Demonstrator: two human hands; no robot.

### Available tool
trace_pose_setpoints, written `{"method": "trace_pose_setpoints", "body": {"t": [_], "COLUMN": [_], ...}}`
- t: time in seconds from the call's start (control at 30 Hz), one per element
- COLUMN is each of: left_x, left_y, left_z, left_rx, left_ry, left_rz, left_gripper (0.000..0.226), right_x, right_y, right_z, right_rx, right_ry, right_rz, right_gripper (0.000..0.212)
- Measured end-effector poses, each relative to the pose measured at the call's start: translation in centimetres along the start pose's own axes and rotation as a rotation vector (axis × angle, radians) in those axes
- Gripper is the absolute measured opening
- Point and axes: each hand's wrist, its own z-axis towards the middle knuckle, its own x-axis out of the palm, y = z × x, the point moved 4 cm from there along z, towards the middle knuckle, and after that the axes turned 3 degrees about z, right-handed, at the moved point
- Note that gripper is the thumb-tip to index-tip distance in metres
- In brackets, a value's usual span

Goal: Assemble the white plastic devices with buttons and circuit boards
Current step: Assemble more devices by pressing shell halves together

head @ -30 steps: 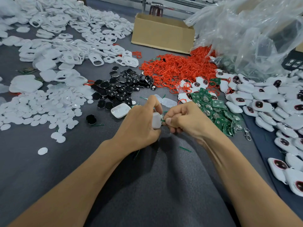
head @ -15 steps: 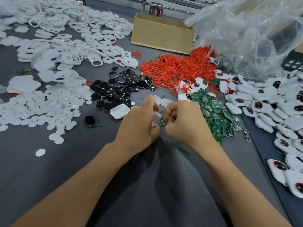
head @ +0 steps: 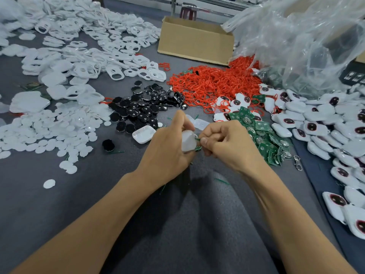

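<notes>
My left hand (head: 167,149) grips a white plastic shell (head: 188,141) at the table's middle, thumb over its top. My right hand (head: 227,144) has its fingers curled and pinches a small green circuit board (head: 198,148) at the shell's right edge. Most of that board is hidden between the fingers. A pile of green circuit boards (head: 262,135) lies just right of my hands. Black buttons (head: 144,107) are heaped beyond my left hand. An empty white shell (head: 143,134) lies face up left of my left hand.
White discs (head: 49,129) and white frames (head: 83,56) cover the left and far side. Red rubber rings (head: 213,84) lie in the middle back, by a cardboard box (head: 195,41) and a clear plastic bag (head: 300,40). Finished white devices (head: 325,123) fill the right.
Both hands have stayed together at the same spot. The white shell has been turned in my left hand, and my right fingers keep working the green board at its edge.
</notes>
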Motion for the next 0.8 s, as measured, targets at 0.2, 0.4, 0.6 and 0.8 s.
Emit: {"method": "trace_pose_setpoints", "body": {"t": [0.2,0.4,0.6,0.8], "left_x": [0.4,0.4,0.6,0.5], "left_y": [0.8,1.8,2.5,1.9], "left_z": [0.5,0.6,0.6,0.6], "left_rx": [-0.219,-0.353,-0.464,-0.378], "left_ry": [0.049,0.061,0.06,0.067], "left_rz": [-0.159,-0.341,-0.552,-0.5], "left_gripper": [0.047,0.03,0.021,0.027], "right_x": [-1.4,-1.8,-1.5,-0.3], "right_y": [-0.9,-1.7,-1.7,-0.2], "right_z": [0.4,0.6,0.5,0.2], "right_rx": [-0.032,-0.014,-0.061,-0.119], "right_ry": [-0.079,-0.253,-0.322,-0.053], "right_rz": [0.042,-0.011,-0.059,0.265], "right_gripper": [0.02,0.017,0.022,0.015]}}
